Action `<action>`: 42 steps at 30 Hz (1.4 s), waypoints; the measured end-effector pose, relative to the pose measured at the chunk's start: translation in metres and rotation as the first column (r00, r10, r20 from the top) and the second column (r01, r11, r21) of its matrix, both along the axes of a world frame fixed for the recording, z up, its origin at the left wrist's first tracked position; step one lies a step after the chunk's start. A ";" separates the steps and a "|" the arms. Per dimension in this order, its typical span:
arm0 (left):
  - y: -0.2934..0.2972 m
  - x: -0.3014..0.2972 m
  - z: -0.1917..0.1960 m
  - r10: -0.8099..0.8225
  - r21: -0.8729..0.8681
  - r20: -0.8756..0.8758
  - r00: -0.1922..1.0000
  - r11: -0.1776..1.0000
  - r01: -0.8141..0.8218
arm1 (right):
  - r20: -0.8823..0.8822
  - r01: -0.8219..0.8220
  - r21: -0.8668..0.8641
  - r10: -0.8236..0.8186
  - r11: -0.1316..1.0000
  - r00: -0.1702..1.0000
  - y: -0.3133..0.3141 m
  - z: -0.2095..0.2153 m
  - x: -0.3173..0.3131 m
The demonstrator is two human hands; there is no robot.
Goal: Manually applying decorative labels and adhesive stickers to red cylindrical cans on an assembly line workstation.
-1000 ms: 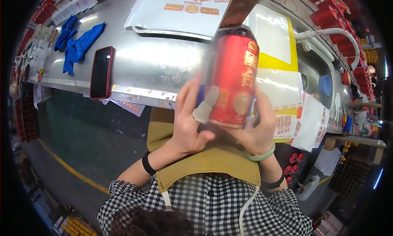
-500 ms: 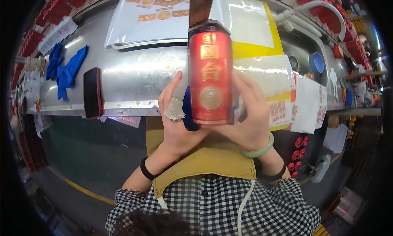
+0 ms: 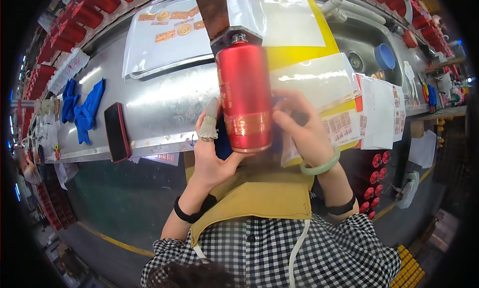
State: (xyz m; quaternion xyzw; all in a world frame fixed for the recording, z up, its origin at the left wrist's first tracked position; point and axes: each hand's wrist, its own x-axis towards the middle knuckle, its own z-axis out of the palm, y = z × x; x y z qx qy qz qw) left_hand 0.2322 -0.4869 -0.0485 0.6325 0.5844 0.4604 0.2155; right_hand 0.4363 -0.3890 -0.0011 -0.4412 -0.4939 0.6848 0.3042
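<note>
Shiny steel makes up the long counter (image 3: 154,96), which crosses the left half of the frame; at upper right sits a metal sink (image 3: 366,41) with a round blue bowl (image 3: 384,56). Through the head view I find the glossy red cylindrical bottle with a gold band (image 3: 244,83) at the centre of the frame, its base towards the lower edge, its narrow neck up against a dark angular plate (image 3: 256,37) under a brown upright bar (image 3: 211,11). Whether that plate bears any weight, I cannot tell.

On the left hand (image 3: 212,163), the fingers grasp the bottle low: the thumb lies at the rim of the base, and one finger in a grey knitted sleeve (image 3: 208,128) lies along the left side. On the right hand (image 3: 309,138), the fingers are released, loosely curled just beside the bottle's right wall.

I judge the body stiff, with no give to a squeeze, and probably fairly heavy if it is full. That gloss looks slippery, and if it is coated glass or ceramic, a knock could chip it. I would cup the base and wrap the lower body from both sides, pressing lightly over the gold band and keeping strain off the neck.
</note>
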 end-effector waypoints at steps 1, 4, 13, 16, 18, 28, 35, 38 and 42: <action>-0.001 -0.001 -0.001 -0.038 -0.032 0.024 0.999 0.999 0.039 | -0.059 0.012 0.017 -0.011 1.000 0.998 -0.002 -0.006 -0.001; -0.002 -0.003 -0.002 -0.042 -0.067 0.052 0.998 0.997 0.046 | 0.074 -0.043 0.143 0.032 0.989 0.997 -0.001 -0.006 -0.005; -0.005 -0.006 -0.002 -0.049 -0.142 0.182 0.982 0.987 0.076 | 0.020 -0.011 0.024 0.010 1.000 1.000 -0.008 -0.001 -0.011; -0.002 -0.008 0.000 -0.070 -0.112 0.113 0.991 0.990 0.083 | 0.153 -0.014 0.240 -0.024 0.971 0.988 -0.013 -0.005 -0.019; -0.004 -0.007 0.005 -0.058 -0.137 0.076 0.995 0.988 0.068 | 0.116 -0.015 0.149 -0.002 0.989 0.993 -0.009 -0.002 -0.017; 0.005 0.000 0.031 -0.053 -0.141 0.407 0.912 0.983 0.120 | 0.180 -0.031 0.098 0.013 0.995 0.984 -0.009 0.009 0.010; 0.021 -0.003 0.033 -0.006 -0.227 0.657 0.754 0.952 0.206 | 0.289 -0.056 0.347 -0.050 0.936 0.956 -0.029 0.011 0.016; 0.023 -0.005 0.036 -0.024 -0.223 0.721 0.692 0.938 0.264 | 0.227 -0.043 0.299 -0.027 0.953 0.973 -0.028 0.018 0.013; 0.021 -0.011 0.032 -0.015 -0.206 0.754 0.657 0.943 0.259 | 0.176 -0.048 0.297 -0.005 0.954 0.984 -0.028 0.019 0.007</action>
